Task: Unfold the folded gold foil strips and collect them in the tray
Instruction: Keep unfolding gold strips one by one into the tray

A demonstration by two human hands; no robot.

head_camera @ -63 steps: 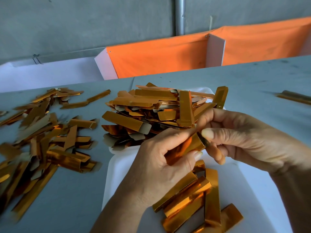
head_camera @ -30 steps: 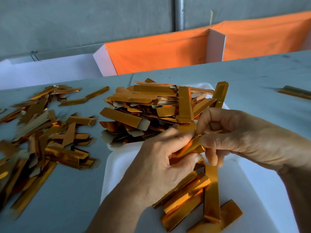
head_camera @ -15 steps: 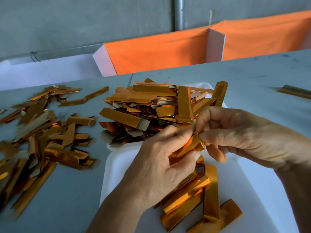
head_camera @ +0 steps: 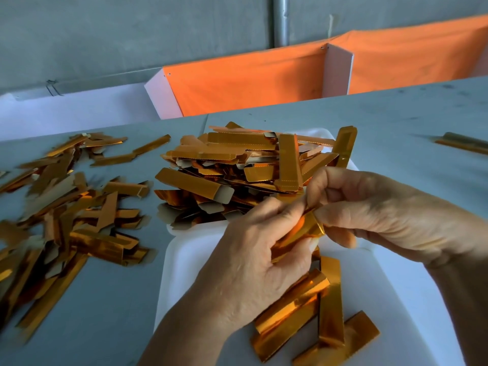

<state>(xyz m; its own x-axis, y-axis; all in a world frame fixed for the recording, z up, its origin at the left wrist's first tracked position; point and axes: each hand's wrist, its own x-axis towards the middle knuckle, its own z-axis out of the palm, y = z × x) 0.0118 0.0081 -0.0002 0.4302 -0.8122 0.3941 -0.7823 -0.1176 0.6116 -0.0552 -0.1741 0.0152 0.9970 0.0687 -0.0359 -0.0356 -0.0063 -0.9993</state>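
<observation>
Both hands work one strip [head_camera: 303, 232] above the tray [head_camera: 184, 262]: the left hand [head_camera: 245, 262] curls round its body to steady it, while the right hand [head_camera: 375, 215] pinches its end, seemingly to pry it open.

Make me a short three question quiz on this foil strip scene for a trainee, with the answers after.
1. True or false: both the left hand and the right hand hold the same strip.
2. Where are the hands working? A) over the near tray B) over the loose pile C) by the orange cloth
3. Fill in: the tall heap lies ____ the hands.

Key: 1 true. 2 A. 3 beyond, on the far tray.
</observation>
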